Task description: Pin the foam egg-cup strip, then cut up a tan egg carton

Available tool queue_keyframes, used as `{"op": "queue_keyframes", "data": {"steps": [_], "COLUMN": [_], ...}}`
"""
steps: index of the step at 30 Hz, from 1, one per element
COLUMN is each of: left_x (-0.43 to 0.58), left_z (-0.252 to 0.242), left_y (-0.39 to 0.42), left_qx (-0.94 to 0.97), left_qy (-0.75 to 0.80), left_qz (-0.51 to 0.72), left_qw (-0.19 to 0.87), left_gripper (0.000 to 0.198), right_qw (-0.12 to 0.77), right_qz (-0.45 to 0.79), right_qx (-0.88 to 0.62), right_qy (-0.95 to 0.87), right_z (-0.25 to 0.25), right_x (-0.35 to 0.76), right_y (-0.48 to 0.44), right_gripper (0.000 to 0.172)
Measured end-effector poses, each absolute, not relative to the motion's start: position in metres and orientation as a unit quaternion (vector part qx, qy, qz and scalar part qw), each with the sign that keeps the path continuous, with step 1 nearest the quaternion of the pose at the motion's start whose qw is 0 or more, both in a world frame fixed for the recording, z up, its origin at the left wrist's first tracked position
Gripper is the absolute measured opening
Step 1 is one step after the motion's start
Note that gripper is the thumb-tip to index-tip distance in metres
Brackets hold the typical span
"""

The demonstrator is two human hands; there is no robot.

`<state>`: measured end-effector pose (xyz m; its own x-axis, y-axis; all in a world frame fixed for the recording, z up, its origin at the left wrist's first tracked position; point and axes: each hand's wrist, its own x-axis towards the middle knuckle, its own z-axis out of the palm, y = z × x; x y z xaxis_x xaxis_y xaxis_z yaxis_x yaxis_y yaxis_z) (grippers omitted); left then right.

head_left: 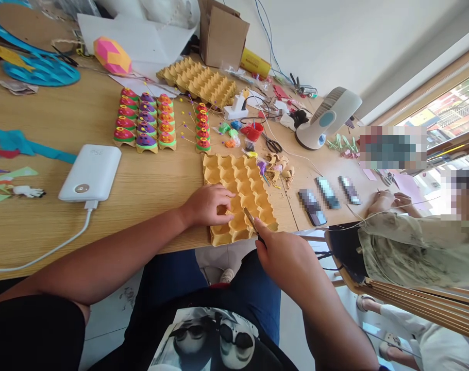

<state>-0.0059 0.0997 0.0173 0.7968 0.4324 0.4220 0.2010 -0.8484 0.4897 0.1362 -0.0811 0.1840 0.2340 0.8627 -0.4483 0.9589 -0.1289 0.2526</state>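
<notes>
A yellow-brown pulp egg tray (219,175) lies at the table's front edge, its near side reaching past the edge. My left hand (207,206) rests on the tray's left part, fingers and thumb curled against its ridges. In my right hand (279,250) is a narrow-bladed cutting tool (250,215) with a dark handle. Its blade lies over the tray's cups, pointing up and left. My fist hides most of the handle, so I cannot tell whether it is a knife or scissors.
Painted egg-cup strips (146,121) stand behind the tray, with another egg tray (198,80) beyond. A power bank (90,172) lies left. Scissors (273,144), a fan (329,118) and phones (312,207) are to the right. Another person (412,242) sits at far right.
</notes>
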Motion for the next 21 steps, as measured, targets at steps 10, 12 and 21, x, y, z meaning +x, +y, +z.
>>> {"op": "queue_keyframes", "data": {"steps": [10, 12, 21], "left_x": [-0.006, -0.006, -0.006], "left_z": [0.017, 0.018, 0.018], "left_y": [0.100, 0.100, 0.100], "left_qx": [0.924, 0.924, 0.924], "left_qy": [0.170, 0.171, 0.173], "left_qz": [0.266, 0.264, 0.263], "left_qw": [0.217, 0.218, 0.216], "left_gripper": [0.023, 0.023, 0.023], "right_qw": [0.266, 0.261, 0.238], "right_qz": [-0.101, -0.101, -0.123], "right_qx": [0.748, 0.749, 0.761], "right_qy": [0.599, 0.601, 0.591], "right_z": [0.182, 0.181, 0.168], "right_x": [0.129, 0.130, 0.131], "right_y": [-0.084, -0.086, -0.094], "right_gripper": [0.061, 0.062, 0.060]}}
